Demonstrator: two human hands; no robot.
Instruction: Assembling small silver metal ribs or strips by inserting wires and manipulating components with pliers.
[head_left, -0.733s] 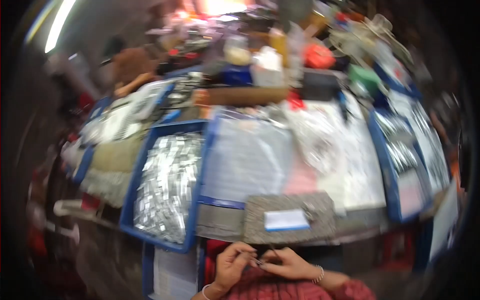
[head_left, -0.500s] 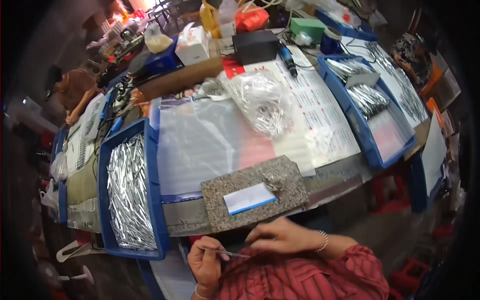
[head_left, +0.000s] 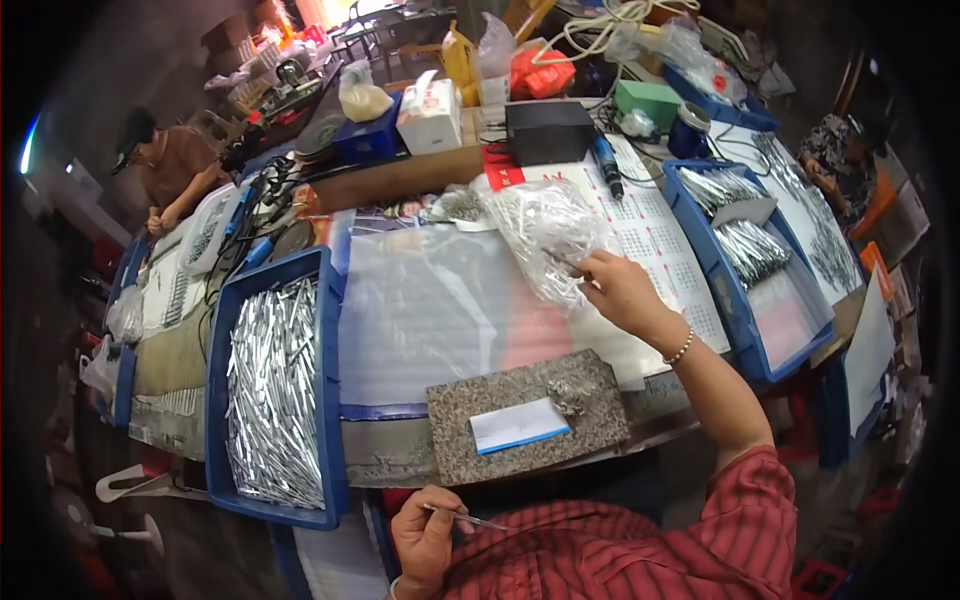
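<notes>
Low at the front, my left hand point(head_left: 424, 535) pinches a thin metal rod point(head_left: 467, 517), which points to the right. My right hand point(head_left: 620, 290) reaches out over the table at the clear plastic bag point(head_left: 550, 235), which holds many thin pale pieces. Its fingertips are closed at the bag's right side. A short dark sliver shows at them, too small to name. Between my hands and the bag lies a speckled stone slab point(head_left: 455, 455) bearing a white card with a blue edge point(head_left: 520, 424) and a small heap of tiny metal parts point(head_left: 572, 394).
A blue bin point(head_left: 335, 400) of shiny metal rods stands at the left. Another blue bin point(head_left: 740, 330) at the right has bundled rods. Behind lie a power screwdriver point(head_left: 607, 165), a black box point(head_left: 548, 132) and a tissue box point(head_left: 430, 115). Two people sit at the far left and far right.
My right hand has left its place near my left hand and reached forward to the plastic bag. My left hand still grips the rod. The whole view has shifted slightly.
</notes>
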